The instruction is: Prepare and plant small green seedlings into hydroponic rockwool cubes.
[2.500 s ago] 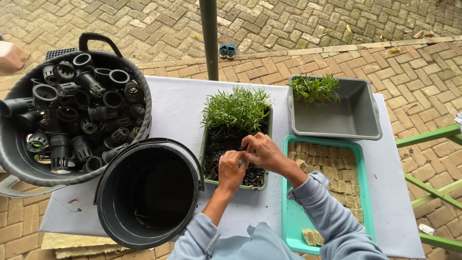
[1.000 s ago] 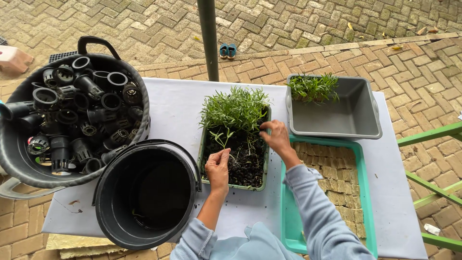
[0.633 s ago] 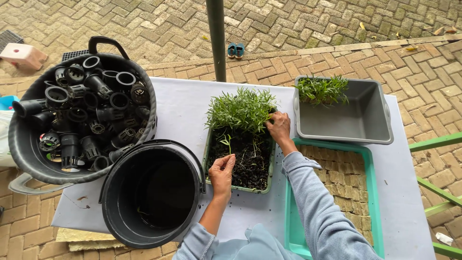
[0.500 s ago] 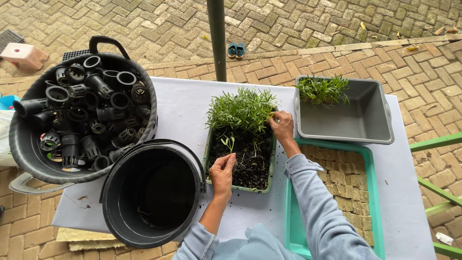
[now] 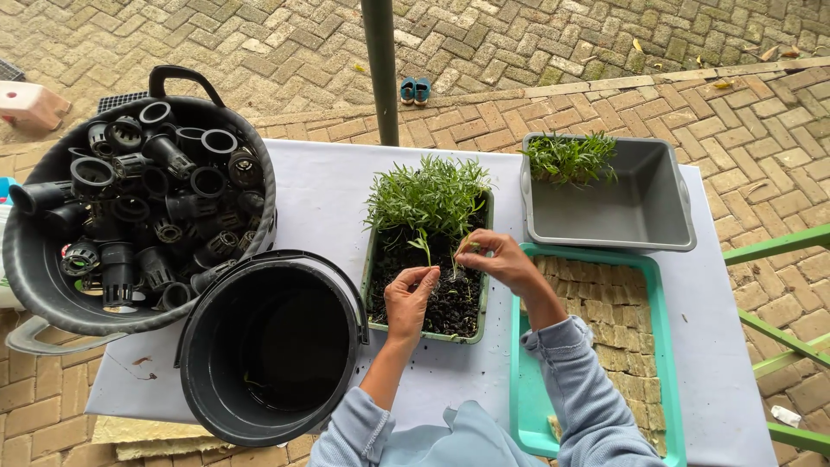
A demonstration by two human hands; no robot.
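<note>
From the head camera I look down on a white bench (image 5: 320, 186) set on brick paving, where both of my hands work over a green seedling tray (image 5: 428, 251) at its centre. The tray holds dark soil along its near half and a dense stand of thin green seedlings (image 5: 428, 195) along its far half. My left hand (image 5: 411, 298) rests on the soil, fingers pinched together at the base of a single seedling (image 5: 424, 246) that stands upright just beyond the fingertips. My right hand (image 5: 497, 258) hovers just beside it over the tray's right side, thumb and fingers closed on a slender sprout (image 5: 461, 248) whose leaves show at the fingertips. Just to the left of the tray, at the bench's near edge, sits a black bucket (image 5: 272, 346); I cannot tell what lies at its bottom. Further left, a large black tub (image 5: 52, 294) with handles is heaped with black net pots (image 5: 156, 212). To the right of the seedling tray lies a teal tray (image 5: 666, 346) lined with tan cubes (image 5: 605, 303), and beyond it a grey bin (image 5: 644, 212) with a clump of green shoots (image 5: 571, 157) in its far left corner. A dark green pole (image 5: 380, 69) rises behind the bench.
</note>
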